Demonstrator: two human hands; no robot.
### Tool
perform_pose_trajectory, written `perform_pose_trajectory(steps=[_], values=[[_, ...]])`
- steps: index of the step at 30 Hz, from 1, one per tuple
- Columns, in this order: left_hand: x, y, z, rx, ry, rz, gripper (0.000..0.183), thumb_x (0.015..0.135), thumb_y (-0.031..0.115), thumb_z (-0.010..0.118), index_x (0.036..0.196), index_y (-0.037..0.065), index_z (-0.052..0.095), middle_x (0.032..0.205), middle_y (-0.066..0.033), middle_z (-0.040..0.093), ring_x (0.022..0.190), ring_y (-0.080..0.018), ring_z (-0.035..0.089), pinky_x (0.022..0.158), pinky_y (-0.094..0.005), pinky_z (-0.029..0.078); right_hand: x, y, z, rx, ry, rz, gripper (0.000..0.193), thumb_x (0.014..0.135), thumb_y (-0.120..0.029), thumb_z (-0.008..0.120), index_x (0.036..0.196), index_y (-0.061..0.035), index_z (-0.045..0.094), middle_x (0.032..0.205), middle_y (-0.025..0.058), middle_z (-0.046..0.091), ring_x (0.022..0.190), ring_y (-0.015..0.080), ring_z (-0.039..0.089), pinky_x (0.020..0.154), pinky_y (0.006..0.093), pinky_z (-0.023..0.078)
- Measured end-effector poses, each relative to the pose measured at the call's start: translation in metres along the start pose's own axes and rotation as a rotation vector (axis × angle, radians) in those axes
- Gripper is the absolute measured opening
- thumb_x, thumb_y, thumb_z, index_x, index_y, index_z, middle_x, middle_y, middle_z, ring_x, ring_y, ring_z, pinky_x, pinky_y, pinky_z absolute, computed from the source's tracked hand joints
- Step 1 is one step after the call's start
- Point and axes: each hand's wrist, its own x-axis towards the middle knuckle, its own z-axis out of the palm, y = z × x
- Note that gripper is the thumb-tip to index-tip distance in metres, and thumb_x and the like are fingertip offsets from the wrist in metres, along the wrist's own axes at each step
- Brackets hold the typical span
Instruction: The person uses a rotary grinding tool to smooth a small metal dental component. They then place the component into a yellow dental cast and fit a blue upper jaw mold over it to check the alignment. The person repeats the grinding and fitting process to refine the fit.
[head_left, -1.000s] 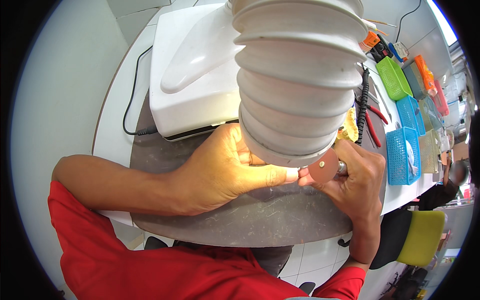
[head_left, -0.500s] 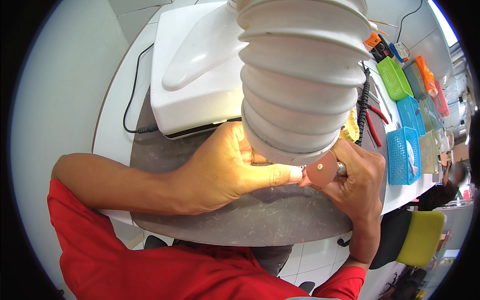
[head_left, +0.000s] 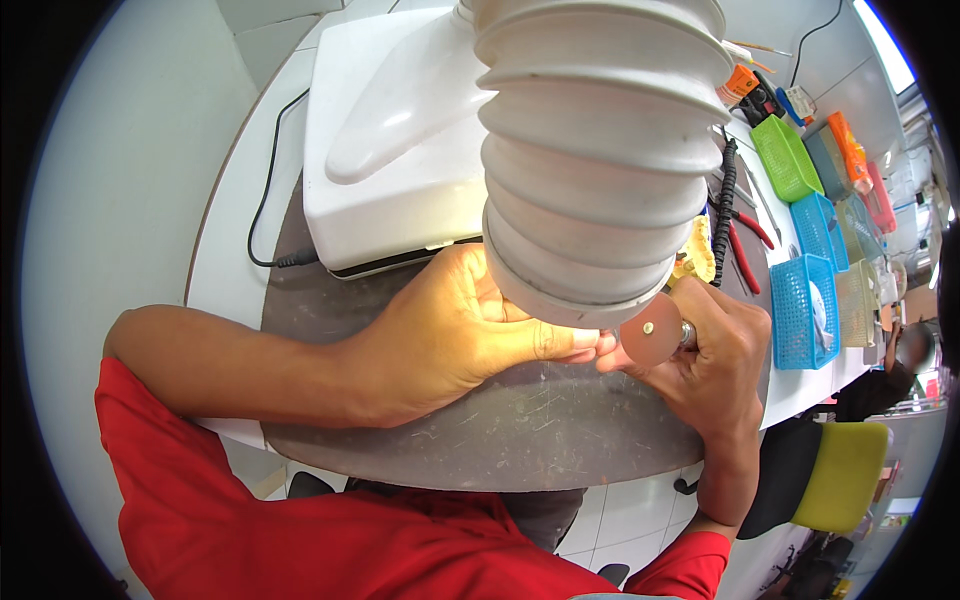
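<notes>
My right hand [head_left: 722, 350] is wrapped around a rotary handpiece [head_left: 688, 335], of which only the silver tip shows. A round reddish-brown disc [head_left: 650, 345] with a pale centre pin is mounted on that tip. Just left of the disc, my left hand [head_left: 440, 340] is closed in a pinch, its thumb stretched toward the disc. Whatever the left fingers hold is too small and hidden to make out. The fingertips of both hands meet or nearly meet under the mouth of a white ribbed hose [head_left: 600, 170], which covers part of the left fingers.
A white box-shaped machine [head_left: 400, 200] with a black cable stands behind my left hand. Past my right hand lie a yellowish dental model [head_left: 698, 255], red-handled pliers [head_left: 745, 255] and a black coiled cord [head_left: 724, 210]. Blue baskets [head_left: 800, 320] and a green basket [head_left: 785, 160] line the right side.
The disc has shifted slightly right, away from my left thumb tip. A tiny metallic piece seen at that thumb tip before is now out of sight.
</notes>
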Motion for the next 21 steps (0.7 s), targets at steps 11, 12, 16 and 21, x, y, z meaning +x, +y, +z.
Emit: perform_pose_trajectory(steps=[11,12,16,21], values=[[-0.0014,0.0020,0.0009,-0.168,-0.026,-0.021,0.021,0.092,0.001,0.063,0.112,-0.006,0.062,0.103,-0.0106,0.069,0.098,-0.0135,0.066,0.088,-0.0252,0.054,-0.0002,0.0017,0.0056,-0.003,0.084,-0.029,0.063,0.056,-0.051,0.092,0.065,-0.0074,0.048,0.052,0.0033,0.044,0.041,0.0163,0.042,0.040,0.0317,0.034],[-0.0011,-0.0001,-0.0009,-0.156,-0.031,-0.015,0.021,0.092,0.001,0.063,0.112,-0.006,0.062,0.104,-0.0107,0.069,0.098,-0.0134,0.066,0.088,-0.0252,0.054,-0.0002,0.0011,0.0061,0.002,0.089,-0.028,0.063,0.055,-0.051,0.092,0.065,-0.0075,0.048,0.052,0.0032,0.044,0.041,0.0163,0.042,0.040,0.0316,0.034],[-0.0009,-0.0009,-0.0001,-0.159,-0.027,-0.008,0.021,0.093,0.001,0.063,0.112,-0.005,0.061,0.103,-0.0112,0.069,0.097,-0.0137,0.066,0.088,-0.0256,0.054,-0.0001,0.0002,0.0054,0.004,0.097,-0.025,0.064,0.055,-0.053,0.092,0.065,-0.0076,0.048,0.052,0.0029,0.044,0.041,0.0161,0.042,0.040,0.0316,0.034],[-0.0009,0.0015,0.0015,-0.158,-0.027,-0.020,0.020,0.092,0.001,0.063,0.112,-0.005,0.062,0.102,-0.0114,0.069,0.096,-0.0149,0.066,0.088,-0.0262,0.054,-0.0001,-0.0010,0.0040,-0.016,0.082,-0.027,0.064,0.055,-0.053,0.092,0.064,-0.0075,0.048,0.052,0.0028,0.043,0.041,0.0165,0.042,0.040,0.0317,0.034]])
